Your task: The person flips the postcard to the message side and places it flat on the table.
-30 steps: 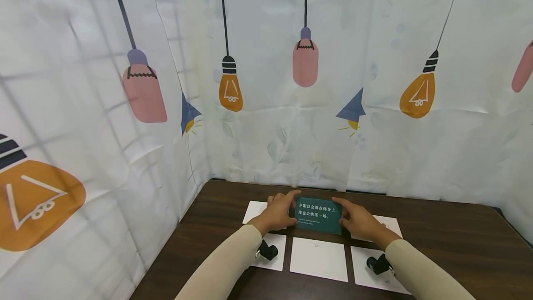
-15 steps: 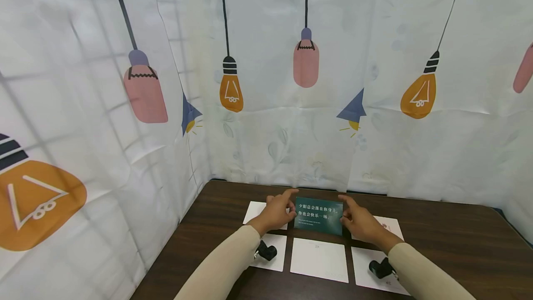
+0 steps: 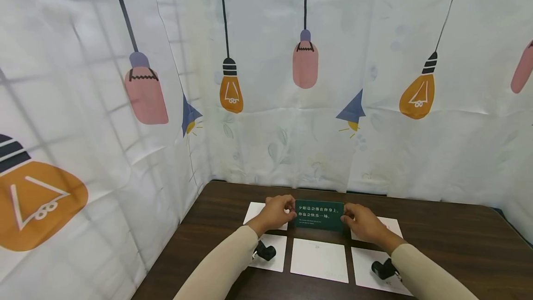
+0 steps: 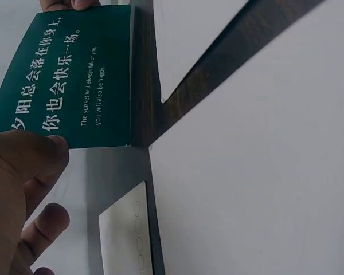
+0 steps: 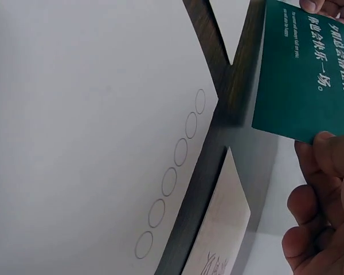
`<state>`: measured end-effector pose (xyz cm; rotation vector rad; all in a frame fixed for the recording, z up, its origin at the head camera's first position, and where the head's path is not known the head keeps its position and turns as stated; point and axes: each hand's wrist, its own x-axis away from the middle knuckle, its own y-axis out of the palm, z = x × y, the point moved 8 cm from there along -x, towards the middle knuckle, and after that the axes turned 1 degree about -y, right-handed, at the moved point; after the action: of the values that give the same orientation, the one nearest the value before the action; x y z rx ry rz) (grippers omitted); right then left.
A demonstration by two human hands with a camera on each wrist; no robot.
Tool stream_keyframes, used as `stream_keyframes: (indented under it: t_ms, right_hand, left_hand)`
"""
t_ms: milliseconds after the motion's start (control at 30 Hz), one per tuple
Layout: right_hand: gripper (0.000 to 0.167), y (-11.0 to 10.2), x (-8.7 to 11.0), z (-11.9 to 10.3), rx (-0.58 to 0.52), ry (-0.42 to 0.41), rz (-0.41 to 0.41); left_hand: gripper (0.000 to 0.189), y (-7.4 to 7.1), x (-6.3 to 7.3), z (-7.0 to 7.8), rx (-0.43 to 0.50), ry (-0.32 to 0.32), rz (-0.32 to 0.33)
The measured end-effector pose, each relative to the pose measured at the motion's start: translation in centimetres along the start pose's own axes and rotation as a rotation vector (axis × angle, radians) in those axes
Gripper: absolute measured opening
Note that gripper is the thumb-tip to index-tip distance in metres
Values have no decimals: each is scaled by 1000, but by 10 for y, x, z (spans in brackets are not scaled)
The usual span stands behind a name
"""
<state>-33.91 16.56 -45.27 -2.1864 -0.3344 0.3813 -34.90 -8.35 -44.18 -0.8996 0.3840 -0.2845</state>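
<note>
A dark green card point(image 3: 319, 216) with white Chinese characters and small English lines is held between both hands, tilted up from the table. My left hand point(image 3: 276, 211) pinches its left edge between thumb and fingers. At the opposite edge, my right hand point(image 3: 363, 221) pinches the card in the same way. In the left wrist view the left thumb lies on the printed face of the green card point(image 4: 106, 74). The right wrist view shows the right thumb on the face of the green card point(image 5: 292, 74) near its edge, with the other fingers behind or curled below.
White cards lie in rows on the dark wooden table point(image 3: 458, 244): a front middle card point(image 3: 318, 259), a front left card point(image 3: 276, 265), a front right card point(image 3: 362, 272), and back cards partly under the hands. A patterned white curtain point(image 3: 266, 152) hangs behind the table.
The green card lay flat with index fingers stretched beyond its edges; now the fingers have closed on both side edges and its front edge is tilted up off the table.
</note>
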Motion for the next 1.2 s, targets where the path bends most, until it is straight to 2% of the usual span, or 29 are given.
stream_keyframes:
  t_ms: [367, 567, 700, 833, 1200]
  right_hand:
    - [19, -5, 4, -4, 4, -117, 41]
    - [17, -5, 7, -3, -19, -88, 8]
    - [11, -5, 8, -5, -31, -89, -4]
    - [5, -4, 9, -3, -34, -98, -1]
    - [19, -3, 9, -3, -41, -130, -2]
  left_hand:
    - [14, -3, 3, 3, 9, 37, -28]
    - [9, -2, 4, 2, 0, 51, -38]
    - [5, 0, 5, -1, -10, 27, -58]
    - [4, 2, 5, -2, 19, 22, -67]
    - [9, 2, 5, -2, 34, 55, -43]
